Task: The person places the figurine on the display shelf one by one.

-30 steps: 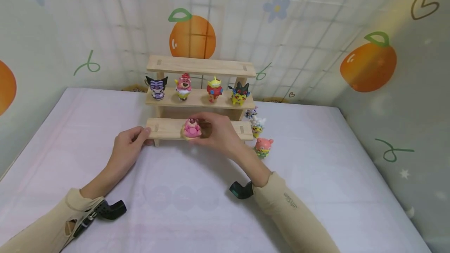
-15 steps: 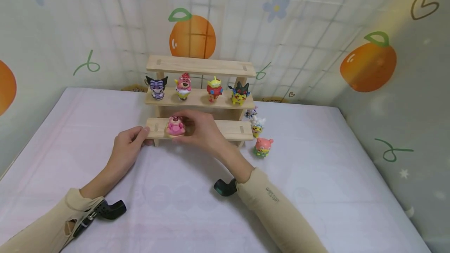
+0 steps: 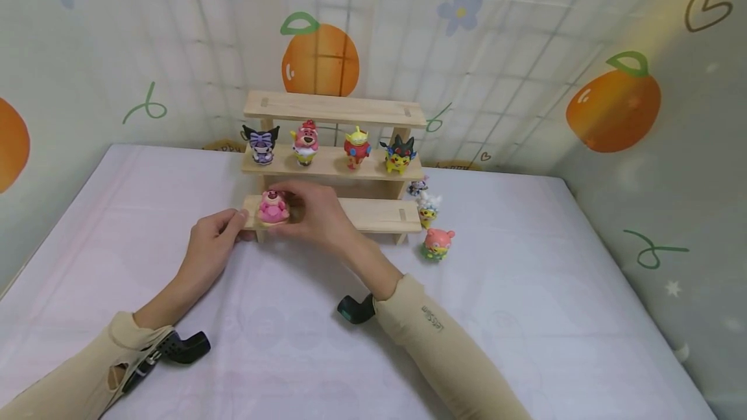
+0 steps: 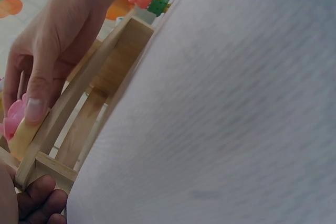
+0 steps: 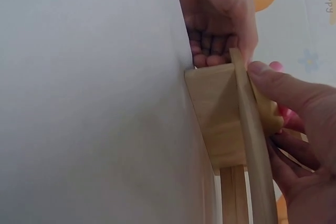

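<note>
My right hand (image 3: 318, 212) pinches a pink bear figurine (image 3: 273, 207) between thumb and fingers, at the left end of the lowest step of a wooden tiered display shelf (image 3: 373, 214). In the left wrist view, the thumb lies against the figurine's pale yellow base (image 4: 23, 137), which is down on the board or very close to it. My left hand (image 3: 213, 245) grips the left end of that same step, thumb above and fingers curled beneath, as the right wrist view also shows. Part of the bear is hidden behind the right fingers.
On the middle step stand several figurines: a purple one with black ears (image 3: 262, 146), a red-hatted bear (image 3: 306, 143), a red-suited one (image 3: 356, 148) and a yellow one with a black headpiece (image 3: 399, 155). Beside the shelf's right end are a pink-headed figurine (image 3: 438, 244) and a white-topped one (image 3: 428, 210).
My right hand has moved left along the lowest step with the bear figurine, from near its middle to its left end. The left hand has stayed in place.
</note>
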Action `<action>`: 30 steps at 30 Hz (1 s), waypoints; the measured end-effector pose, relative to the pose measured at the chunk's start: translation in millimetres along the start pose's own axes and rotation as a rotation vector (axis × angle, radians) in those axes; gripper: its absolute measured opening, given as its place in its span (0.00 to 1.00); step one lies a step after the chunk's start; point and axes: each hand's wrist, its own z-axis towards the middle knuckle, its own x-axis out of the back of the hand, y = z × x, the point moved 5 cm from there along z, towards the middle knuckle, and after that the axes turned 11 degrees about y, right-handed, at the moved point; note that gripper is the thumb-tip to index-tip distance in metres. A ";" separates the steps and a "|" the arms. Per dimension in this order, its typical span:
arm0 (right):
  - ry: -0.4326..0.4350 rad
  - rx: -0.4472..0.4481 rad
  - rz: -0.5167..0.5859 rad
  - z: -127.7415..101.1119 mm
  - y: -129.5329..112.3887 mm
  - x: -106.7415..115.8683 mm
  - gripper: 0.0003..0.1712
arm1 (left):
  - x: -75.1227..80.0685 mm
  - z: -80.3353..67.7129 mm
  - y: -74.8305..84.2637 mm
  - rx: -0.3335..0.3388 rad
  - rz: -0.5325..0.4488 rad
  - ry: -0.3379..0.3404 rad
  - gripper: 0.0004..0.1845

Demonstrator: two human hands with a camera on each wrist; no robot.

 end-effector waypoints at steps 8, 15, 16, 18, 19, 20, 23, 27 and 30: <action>-0.016 0.014 -0.008 5.8 -5.9 -12.6 0.37 | 0.5 0.1 -0.1 -0.014 -0.017 -0.003 0.27; -0.013 0.007 -0.014 6.4 -8.1 -16.8 0.39 | 3.8 -1.9 0.8 -0.010 0.006 -0.002 0.26; -0.010 0.010 -0.014 6.2 -8.4 -16.9 0.39 | 4.1 -2.0 0.9 -0.010 0.008 -0.001 0.26; -0.004 0.018 -0.021 5.9 -8.8 -16.8 0.38 | 4.1 -1.5 0.7 -0.017 0.011 0.005 0.26; -0.001 0.023 -0.026 5.7 -8.7 -16.8 0.39 | 4.0 -1.3 0.6 -0.020 0.009 0.010 0.25; 0.001 0.027 -0.031 5.4 -8.6 -16.7 0.39 | 3.9 -1.1 0.3 -0.025 0.010 0.015 0.25; -0.004 0.029 -0.032 4.1 -7.3 -15.8 0.40 | 3.6 -1.0 0.0 -0.030 0.016 0.023 0.25; -0.021 0.012 0.002 1.8 -4.3 -11.9 0.41 | 3.6 -1.8 0.5 -0.019 0.024 0.012 0.26; -0.024 0.003 0.016 -0.6 -3.7 -5.4 0.40 | 3.9 -1.7 2.1 -0.016 0.018 0.011 0.26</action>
